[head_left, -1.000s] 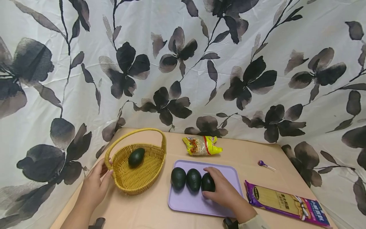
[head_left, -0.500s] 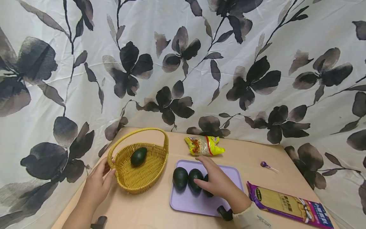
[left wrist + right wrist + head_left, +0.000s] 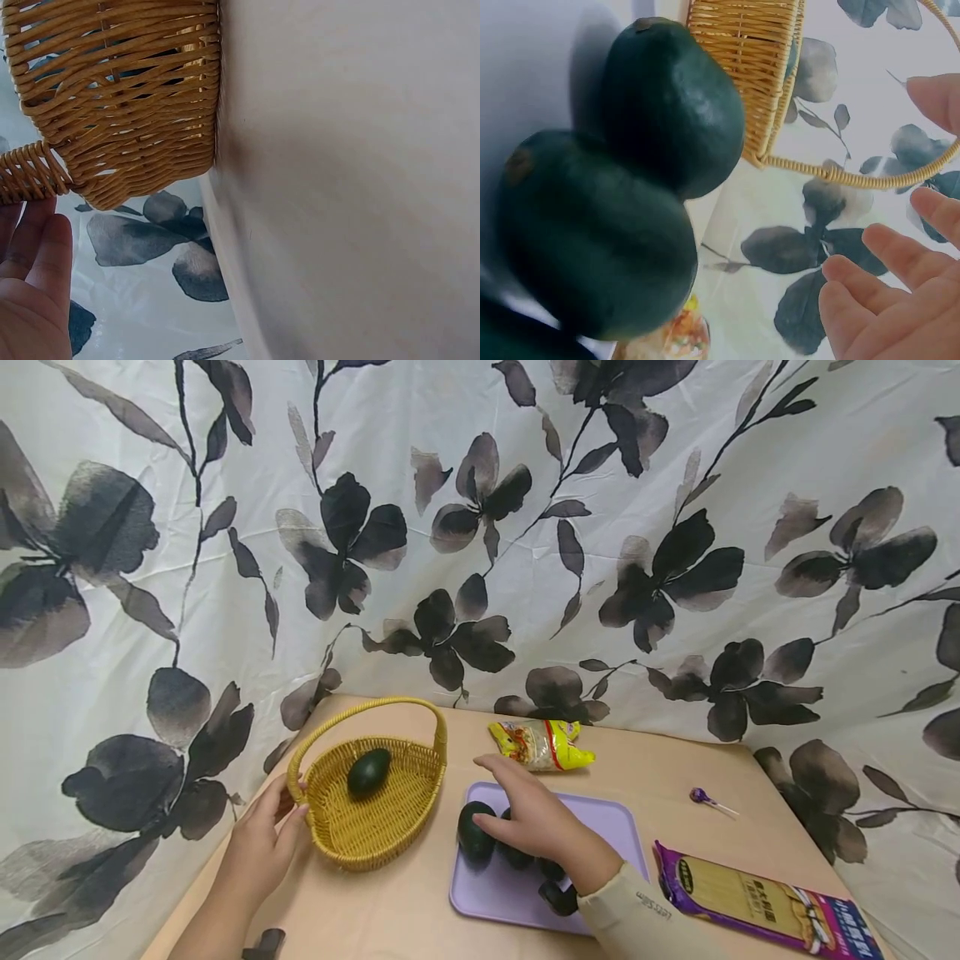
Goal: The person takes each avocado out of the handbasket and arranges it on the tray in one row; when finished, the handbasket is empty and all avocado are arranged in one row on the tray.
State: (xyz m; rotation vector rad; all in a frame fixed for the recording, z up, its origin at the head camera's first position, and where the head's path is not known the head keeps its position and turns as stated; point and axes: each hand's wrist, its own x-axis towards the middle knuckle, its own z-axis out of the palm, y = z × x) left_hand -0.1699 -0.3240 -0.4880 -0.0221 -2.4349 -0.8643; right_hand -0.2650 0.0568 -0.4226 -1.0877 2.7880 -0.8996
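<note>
My left hand (image 3: 262,839) holds the yellow wicker basket (image 3: 360,852) where its handle meets the left side; in the left wrist view, fingers (image 3: 54,247) reach up to the woven handle (image 3: 26,176). One dark green avocado (image 3: 368,773) lies in the basket. Three more avocados sit on a lilac tray (image 3: 611,835): the left one (image 3: 474,833) shows well, while the others are partly covered by my right hand (image 3: 532,818). That hand hovers above them, fingers extended and holding nothing. In the right wrist view, two avocados (image 3: 600,236) appear large beside the spread fingers (image 3: 900,255).
Behind the tray lies a yellow snack bag (image 3: 542,744). A purple lollipop (image 3: 701,796) and a long purple-edged noodle packet (image 3: 765,902) are on the right side of the table (image 3: 390,918). A floral cloth (image 3: 525,543) hangs behind.
My right hand has left the rightmost avocado, rising and moving left across the tray above the others, with its fingers now extended. The left hand stays at the basket handle.
</note>
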